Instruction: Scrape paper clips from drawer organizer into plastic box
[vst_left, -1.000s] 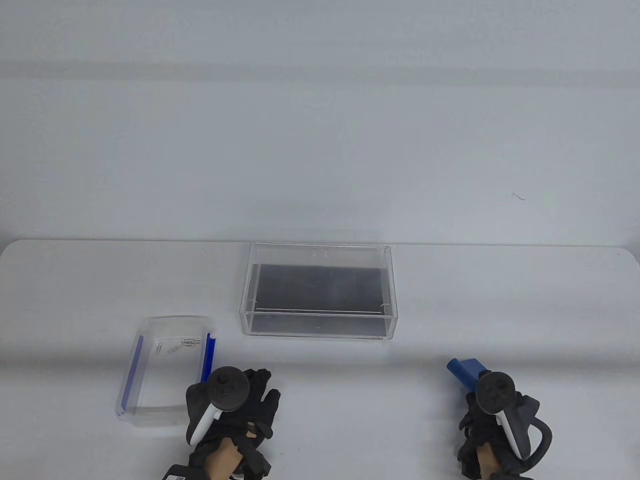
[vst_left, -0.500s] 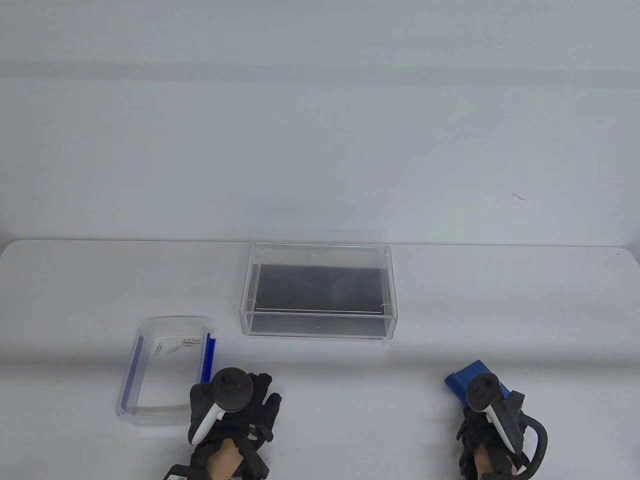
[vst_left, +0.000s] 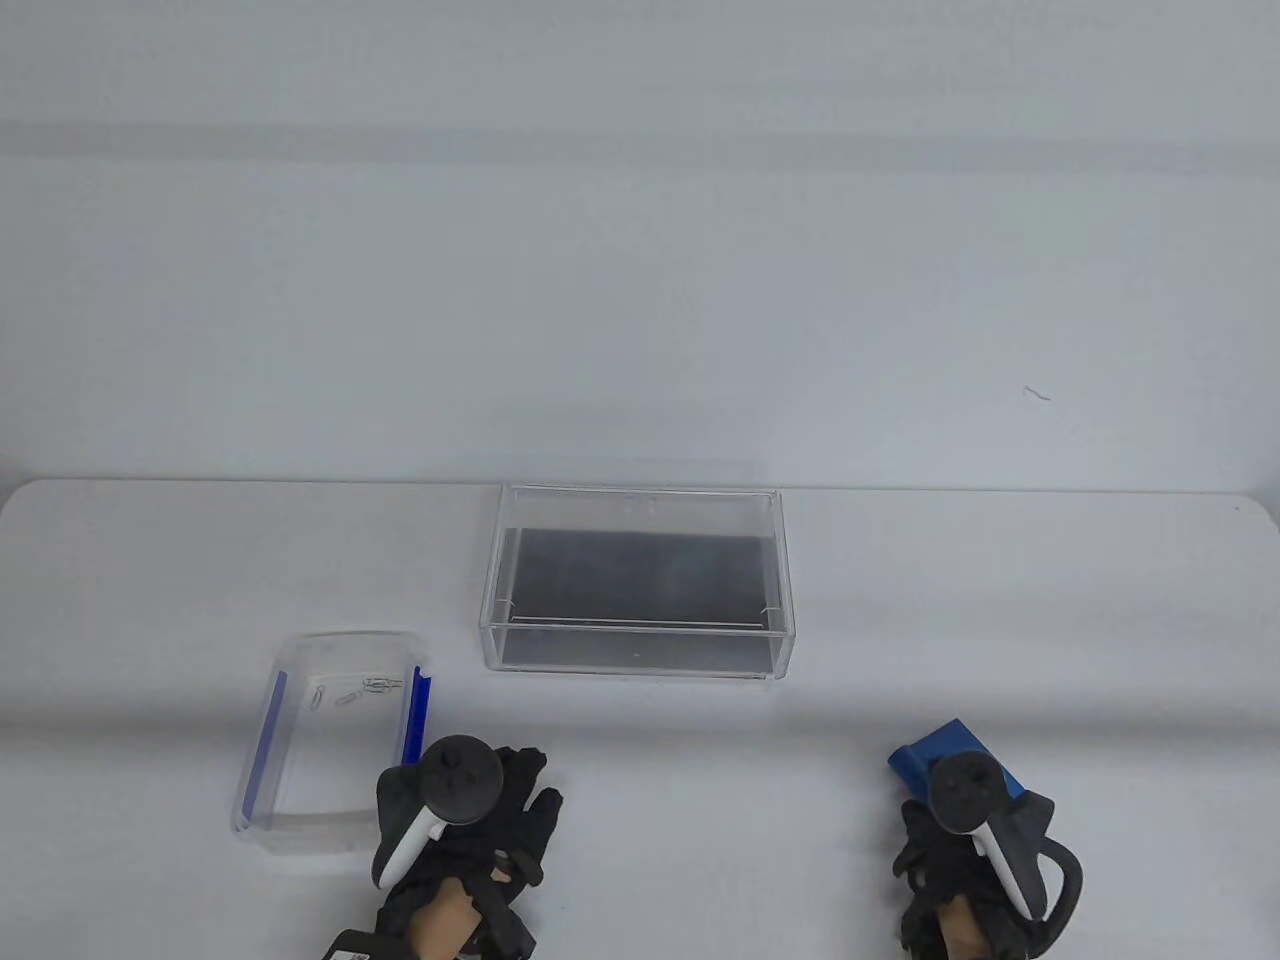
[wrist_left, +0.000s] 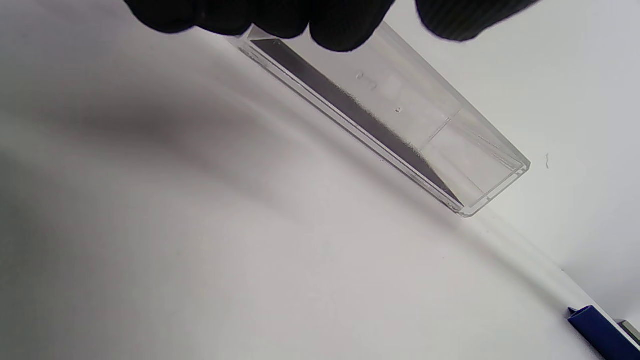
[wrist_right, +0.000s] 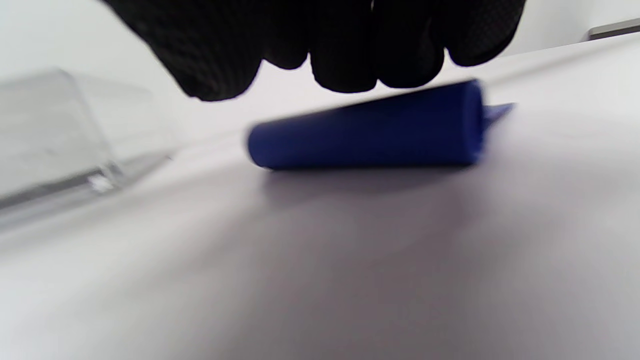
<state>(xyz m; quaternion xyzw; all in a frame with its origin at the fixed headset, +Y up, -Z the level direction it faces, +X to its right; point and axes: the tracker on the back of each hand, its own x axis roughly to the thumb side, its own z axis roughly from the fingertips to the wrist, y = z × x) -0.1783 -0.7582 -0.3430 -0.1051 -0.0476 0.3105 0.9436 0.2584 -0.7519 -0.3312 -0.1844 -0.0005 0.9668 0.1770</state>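
Observation:
The clear drawer organizer (vst_left: 640, 640) with a dark floor stands mid-table and looks empty; it also shows in the left wrist view (wrist_left: 450, 145). The clear plastic box (vst_left: 300, 830) with blue side latches sits at the near left and has a few paper clips (vst_left: 352, 692) in its far end. My left hand (vst_left: 505, 800) rests on the table just right of that box, holding nothing. The blue scraper (vst_left: 945, 750) lies flat on the table at the near right, blurred in the right wrist view (wrist_right: 365, 132). My right hand (vst_left: 935, 850) is just behind it, fingertips (wrist_right: 345, 65) above its near edge, not gripping it.
The white table's far edge (vst_left: 900, 488) runs just behind the organizer, with a pale wall beyond. A small dark mark (vst_left: 1036, 393) is on the wall. Bare table lies between my hands.
My right hand has drawn back toward the near edge. The blue scraper has turned and now lies flat on the table. My left hand and both containers have not moved.

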